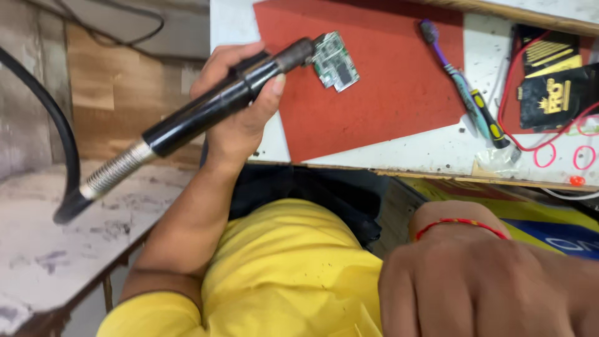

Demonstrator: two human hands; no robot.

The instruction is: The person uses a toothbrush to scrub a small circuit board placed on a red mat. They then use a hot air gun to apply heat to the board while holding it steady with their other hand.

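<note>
My left hand (240, 122) is closed around a black hot-air wand (199, 112) with a metal spring collar and a black hose (59, 131) that loops off to the left. The wand's metal nozzle (298, 53) points at a small green circuit board (336, 61) lying on a red mat (387, 100). My right hand (486, 287) is close to the camera at the bottom right, blurred and seen from the back, with a red thread band (458, 223) on the wrist. Its fingers run out of view.
The red mat lies on a white, stained bench (437, 150). A purple toothbrush (450, 65) and a yellow-black screwdriver (490, 122) lie right of the mat. Black packets (555, 93) and red wire (544, 155) sit at the far right. A worn ledge (56, 249) is at the left.
</note>
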